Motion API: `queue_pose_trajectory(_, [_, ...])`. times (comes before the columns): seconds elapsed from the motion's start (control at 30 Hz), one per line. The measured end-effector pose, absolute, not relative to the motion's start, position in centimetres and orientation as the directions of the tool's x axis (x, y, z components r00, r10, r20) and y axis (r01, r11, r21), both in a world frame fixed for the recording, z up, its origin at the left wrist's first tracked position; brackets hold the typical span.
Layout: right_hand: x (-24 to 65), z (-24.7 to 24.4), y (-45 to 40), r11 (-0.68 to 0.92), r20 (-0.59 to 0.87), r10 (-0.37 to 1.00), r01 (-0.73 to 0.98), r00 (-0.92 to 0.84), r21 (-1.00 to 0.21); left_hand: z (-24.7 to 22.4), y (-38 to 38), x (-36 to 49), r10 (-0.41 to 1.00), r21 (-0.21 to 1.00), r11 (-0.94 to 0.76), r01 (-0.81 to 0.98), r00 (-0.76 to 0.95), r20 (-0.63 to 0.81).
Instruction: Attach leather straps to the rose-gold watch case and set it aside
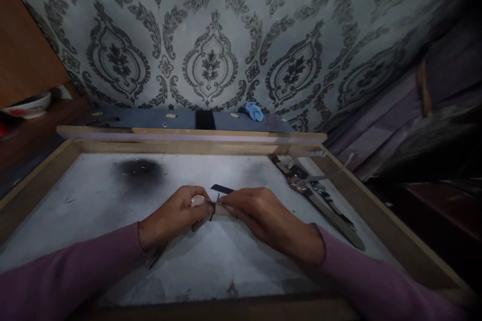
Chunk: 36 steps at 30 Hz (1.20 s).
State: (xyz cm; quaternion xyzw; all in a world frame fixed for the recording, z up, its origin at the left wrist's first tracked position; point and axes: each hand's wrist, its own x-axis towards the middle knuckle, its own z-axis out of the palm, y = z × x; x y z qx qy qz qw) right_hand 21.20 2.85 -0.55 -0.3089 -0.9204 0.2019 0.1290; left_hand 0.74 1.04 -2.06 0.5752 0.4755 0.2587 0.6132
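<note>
My left hand (181,210) is closed around a wristwatch (198,201) with a round pale face and a shiny rim. Part of a dark strap (158,256) hangs out below that hand. A light strap piece (224,210) runs from the watch toward my right hand (267,215), whose fingers are pressed together on it. A small dark, thin piece (212,211) crosses the strap between the two hands; its kind is too small to make out. Just beyond the right fingers a dark flat strip (221,189) sticks out, partly hidden by them.
The white work surface (113,220) has a raised wooden rim (196,133). Several watches (299,183) with long straps lie along its right side. A crumpled blue cloth (254,111) sits behind the rim, before the patterned wall. At the left, a bowl (32,106) stands on a shelf.
</note>
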Motion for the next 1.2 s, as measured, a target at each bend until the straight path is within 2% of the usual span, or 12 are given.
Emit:
queue_pose_trajectory(0.37, [21.01, -0.58, 3.06, 0.714, 0.074, 0.619, 0.521, -0.782, -0.468, -1.75, 1.0, 0.64, 0.85, 0.944, 0.207, 0.259, 0.43, -0.304])
queue_pose_trajectory(1.2, [21.03, -0.85, 3.21, 0.708, 0.089, 0.62, 0.508, -0.779, -0.49, -1.85, 0.95, 0.51, 0.854, 0.947, 0.184, 0.263, 0.435, -0.286])
